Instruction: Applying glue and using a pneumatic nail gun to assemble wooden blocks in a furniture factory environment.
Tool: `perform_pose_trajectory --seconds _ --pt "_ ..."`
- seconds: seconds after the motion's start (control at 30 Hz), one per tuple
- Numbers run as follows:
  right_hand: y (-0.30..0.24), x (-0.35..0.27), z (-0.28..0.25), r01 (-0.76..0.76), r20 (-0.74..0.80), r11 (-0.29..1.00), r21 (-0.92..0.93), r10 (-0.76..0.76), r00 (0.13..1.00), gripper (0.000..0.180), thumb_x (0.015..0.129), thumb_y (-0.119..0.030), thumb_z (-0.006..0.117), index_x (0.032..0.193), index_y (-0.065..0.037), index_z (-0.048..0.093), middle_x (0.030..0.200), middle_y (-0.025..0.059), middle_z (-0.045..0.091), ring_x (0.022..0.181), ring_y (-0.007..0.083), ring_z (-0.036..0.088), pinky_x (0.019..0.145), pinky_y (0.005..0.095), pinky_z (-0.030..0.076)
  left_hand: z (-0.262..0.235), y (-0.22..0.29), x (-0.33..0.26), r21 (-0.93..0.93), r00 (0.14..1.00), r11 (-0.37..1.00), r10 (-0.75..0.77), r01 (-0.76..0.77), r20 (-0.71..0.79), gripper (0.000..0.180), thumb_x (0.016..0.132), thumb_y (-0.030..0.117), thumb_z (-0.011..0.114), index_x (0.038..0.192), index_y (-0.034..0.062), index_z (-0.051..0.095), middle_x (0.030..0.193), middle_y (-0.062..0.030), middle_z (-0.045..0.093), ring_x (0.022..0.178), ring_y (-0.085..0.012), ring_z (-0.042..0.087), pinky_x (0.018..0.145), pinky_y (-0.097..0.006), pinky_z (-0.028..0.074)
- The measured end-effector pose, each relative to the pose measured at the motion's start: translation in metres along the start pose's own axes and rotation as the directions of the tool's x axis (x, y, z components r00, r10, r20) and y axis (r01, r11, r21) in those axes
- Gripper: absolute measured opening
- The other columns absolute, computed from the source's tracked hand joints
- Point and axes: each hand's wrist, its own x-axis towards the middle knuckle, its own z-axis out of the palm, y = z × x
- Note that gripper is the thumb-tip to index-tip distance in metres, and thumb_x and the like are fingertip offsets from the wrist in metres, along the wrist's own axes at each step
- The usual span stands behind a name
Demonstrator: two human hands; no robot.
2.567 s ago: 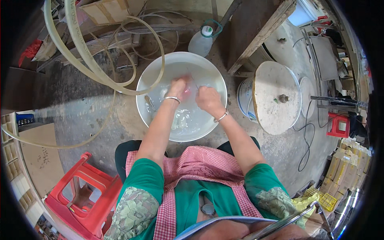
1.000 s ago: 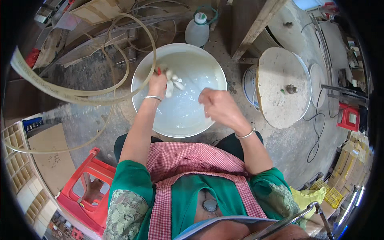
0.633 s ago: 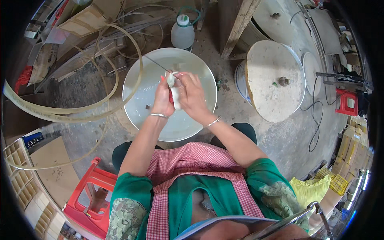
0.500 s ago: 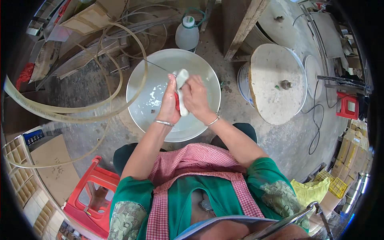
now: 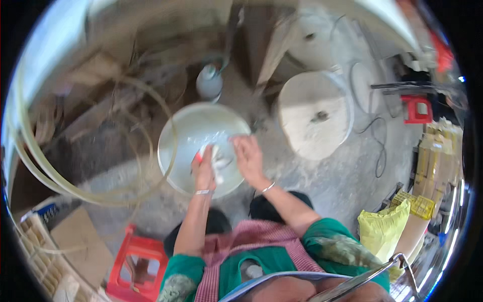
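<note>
My left hand (image 5: 204, 173) is closed round a white oblong piece (image 5: 218, 168) above the basin. A small red thing (image 5: 198, 158) shows at the same hand's fingers; its kind is unclear. My right hand (image 5: 247, 157) is apart from the piece, at the basin's right side. Its fingers look bent but are smeared by motion, and anything in them is hidden. Below both hands stands a wide, pale, round basin (image 5: 168, 178) with water in it.
A white jug-like container (image 5: 209, 84) stands behind the basin. Clear hose loops (image 5: 55, 189) hang at the left. Right of the basin is a tub with a round board lid (image 5: 314, 98). A red stool (image 5: 114, 274) stands near left, a yellow sack (image 5: 380, 229) near right.
My right hand has come away from the white piece, toward the right. The view has shifted, so the basin and hands sit lower in the picture, and the picture is more blurred.
</note>
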Motion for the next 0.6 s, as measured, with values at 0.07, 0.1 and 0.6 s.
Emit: perform_pose_trajectory --seconds 0.07,0.1,0.6 --pt "0.010 -0.008 -0.012 -0.306 0.108 0.932 0.193 0.289 0.951 0.022 0.088 -0.007 0.048 0.106 -0.006 0.060 0.086 0.0121 0.059 0.068 0.0241 0.058 0.063 0.0343 0.047 0.004 0.005 -0.001 -0.007 0.998 0.998 -0.058 0.058 -0.014 0.022 0.087 0.016 0.057 0.101 0.0001 0.055 0.091 -0.0089 0.061 0.068 -0.0212 0.062 0.056 -0.034 0.055" --pt "0.005 -0.012 -0.019 -0.276 0.120 0.952 0.132 0.261 0.958 0.024 0.088 -0.006 0.047 0.109 -0.006 0.060 0.083 0.0122 0.060 0.066 0.0218 0.058 0.062 0.0322 0.048 0.006 0.010 -0.005 0.027 0.999 1.000 0.001 0.001 -0.047 0.021 0.086 0.016 0.056 0.100 -0.0005 0.055 0.090 -0.0096 0.061 0.068 -0.0227 0.062 0.055 -0.036 0.056" --pt "-0.325 0.062 -0.385 0.085 -0.210 0.947 -0.308 -0.155 0.965 0.009 0.088 -0.005 0.052 0.095 -0.004 0.056 0.071 0.0018 0.060 0.058 0.0060 0.055 0.053 0.0222 0.046 0.015 0.066 -0.063 0.944 0.899 0.251 0.429 -0.213 0.089 0.032 0.081 0.023 0.061 0.103 0.0031 0.050 0.091 -0.0233 0.059 0.083 -0.0391 0.059 0.073 -0.045 0.047"
